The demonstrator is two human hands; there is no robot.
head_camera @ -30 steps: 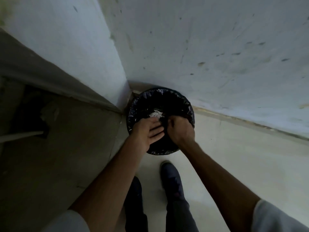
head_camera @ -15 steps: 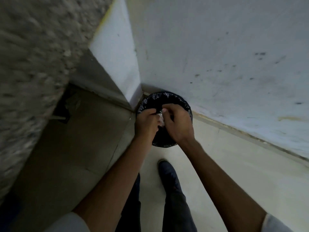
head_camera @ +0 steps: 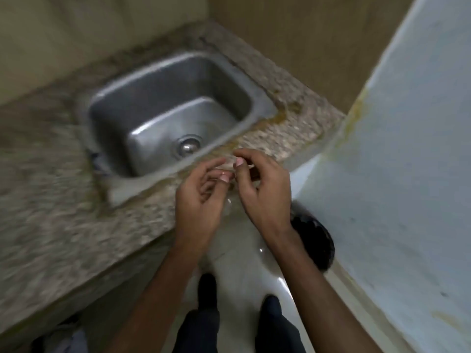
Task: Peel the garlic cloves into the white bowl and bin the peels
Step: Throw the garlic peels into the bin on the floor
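Note:
My left hand (head_camera: 201, 200) and my right hand (head_camera: 265, 192) are raised side by side above the counter's front edge, fingertips close together and loosely curled. I see nothing held in either one. A small pale fleck (head_camera: 229, 200) hangs in the air just below them. The black-lined bin (head_camera: 316, 240) stands on the floor at the lower right, partly hidden behind my right forearm. No garlic cloves or white bowl are in view.
A steel sink (head_camera: 265, 108) is set into the speckled stone counter (head_camera: 51, 200) ahead and to the left. A pale wall (head_camera: 407, 174) runs down the right side. My dark shoes (head_camera: 207, 289) stand on the light floor below.
Both hands have lifted out of the bin to counter height. The view has swung up and left, from the bin in the corner to the sink.

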